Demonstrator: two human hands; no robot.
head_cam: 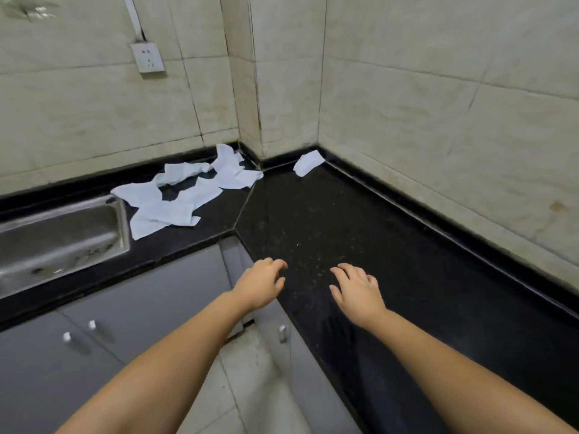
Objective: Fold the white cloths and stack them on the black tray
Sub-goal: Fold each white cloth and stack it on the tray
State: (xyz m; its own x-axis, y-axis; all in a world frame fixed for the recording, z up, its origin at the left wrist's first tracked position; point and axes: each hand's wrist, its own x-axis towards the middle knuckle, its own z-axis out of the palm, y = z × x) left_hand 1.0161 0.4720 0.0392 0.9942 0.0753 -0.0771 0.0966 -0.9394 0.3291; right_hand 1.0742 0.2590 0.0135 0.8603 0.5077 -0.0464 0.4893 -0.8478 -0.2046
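Several crumpled white cloths lie in a loose heap on the black countertop, between the sink and the wall corner. One more white cloth, folded small, rests alone against the back wall to the right of the corner. My left hand hovers at the counter's front edge, fingers apart and curled, holding nothing. My right hand is over the counter beside it, fingers spread, also holding nothing. Both hands are well short of the cloths. No separate black tray shows.
A steel sink is set into the counter at the left. Tiled walls enclose the corner, with a wall socket above the heap. Grey cabinet doors with small knobs stand below, and a light tiled floor lies between my arms.
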